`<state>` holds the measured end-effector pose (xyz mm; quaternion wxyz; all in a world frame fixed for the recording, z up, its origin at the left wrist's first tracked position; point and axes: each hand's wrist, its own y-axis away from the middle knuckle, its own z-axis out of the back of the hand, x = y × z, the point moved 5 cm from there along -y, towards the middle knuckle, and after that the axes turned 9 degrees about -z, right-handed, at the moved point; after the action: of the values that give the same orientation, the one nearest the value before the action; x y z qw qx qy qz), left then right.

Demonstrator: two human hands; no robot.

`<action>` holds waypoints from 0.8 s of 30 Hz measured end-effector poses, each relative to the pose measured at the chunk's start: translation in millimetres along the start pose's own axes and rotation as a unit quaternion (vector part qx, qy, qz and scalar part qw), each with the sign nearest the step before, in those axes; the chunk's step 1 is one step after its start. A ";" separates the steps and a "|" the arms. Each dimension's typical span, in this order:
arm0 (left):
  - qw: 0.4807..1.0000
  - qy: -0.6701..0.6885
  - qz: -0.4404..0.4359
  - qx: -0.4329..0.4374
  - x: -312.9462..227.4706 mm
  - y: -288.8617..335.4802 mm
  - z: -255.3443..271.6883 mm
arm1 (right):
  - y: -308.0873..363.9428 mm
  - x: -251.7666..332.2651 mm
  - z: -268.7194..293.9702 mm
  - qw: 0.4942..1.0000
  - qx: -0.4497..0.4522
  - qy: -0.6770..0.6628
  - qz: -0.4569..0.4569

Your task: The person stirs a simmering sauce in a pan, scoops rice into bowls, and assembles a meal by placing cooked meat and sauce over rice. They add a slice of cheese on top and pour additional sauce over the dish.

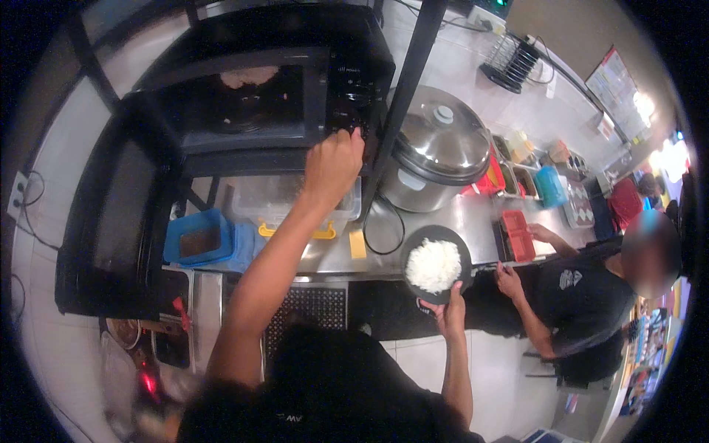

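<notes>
In my right hand point(448, 314) is a round dark plate point(464, 255) bearing a mound of white rice point(432, 266); my fingers support its near edge and the thumb rests on the rim. My left hand point(334, 168) is raised, its fingers curled closed against the lower control panel of a black microwave point(255, 136). What those fingertips grip, if anything, is hidden by the hand; a dark round control point(346, 112) shows just above it. A pale shape shows in the microwave's dark window.
A large silver rice cooker point(443, 144) stands right of a black rack post point(408, 81). Under the microwave are a clear bin point(295, 199) and a blue tub point(196, 236). On the right, a co-worker point(583, 295) reaches to a red tray point(518, 235) on the steel counter.
</notes>
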<state>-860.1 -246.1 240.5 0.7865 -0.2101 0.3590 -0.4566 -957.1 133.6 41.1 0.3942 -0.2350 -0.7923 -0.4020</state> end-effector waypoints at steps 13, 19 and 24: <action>0.863 0.285 0.366 -0.199 281.0 -46.9 93.2 | -122.0 -17.2 127.8 0.996 -0.010 -0.088 -0.021; 0.912 -0.373 -0.084 0.151 428.3 -101.4 94.8 | -156.0 -27.7 125.3 0.981 -0.006 -0.189 -0.042; 0.986 0.031 0.039 0.161 446.7 -88.4 57.8 | -163.8 -11.5 169.6 0.990 -0.022 -0.141 0.020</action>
<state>-721.2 -677.9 169.9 0.8155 -0.0522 0.3132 -0.4838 -1137.3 179.7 -104.3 0.2813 -0.3134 -0.8262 -0.3742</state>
